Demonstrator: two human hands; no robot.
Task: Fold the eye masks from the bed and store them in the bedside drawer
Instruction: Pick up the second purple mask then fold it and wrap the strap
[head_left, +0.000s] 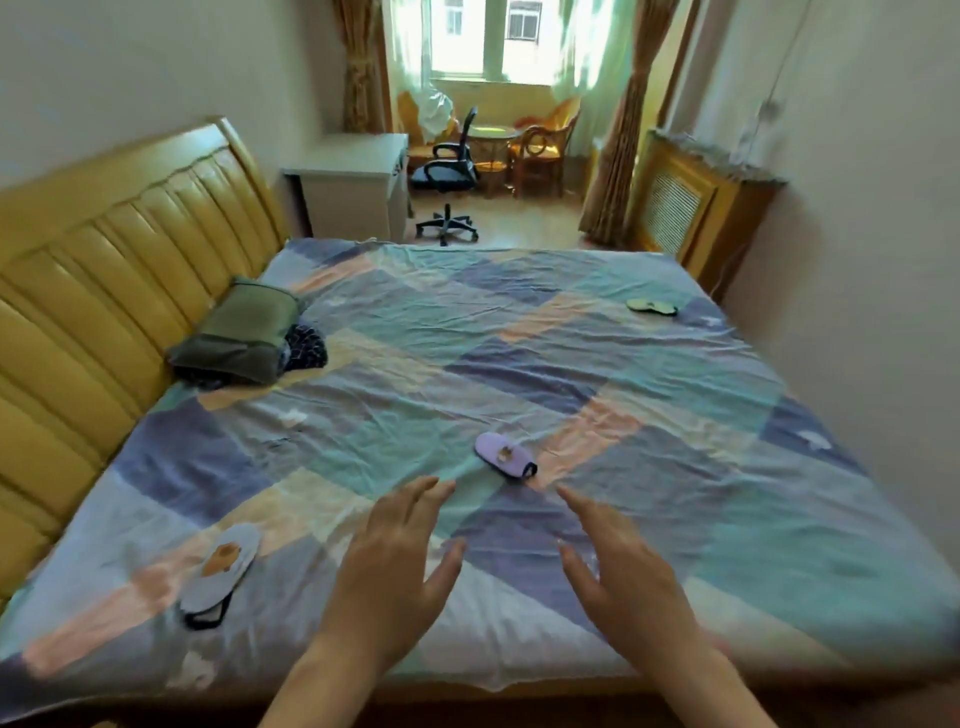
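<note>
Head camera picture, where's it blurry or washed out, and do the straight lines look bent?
Head view: the window is blown out by daylight; wide-angle distortion bows the headboard and the bed edges; the corners smear; both open hands, left and right, look slightly soft; the purple eye mask is fairly clear, the green eye mask small and soft.

no readable text, labels or numbers

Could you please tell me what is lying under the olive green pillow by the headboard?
A dark patterned fabric sticks out from under the olive green pillow. The pillow covers most of it, so what it is cannot be told.
</note>
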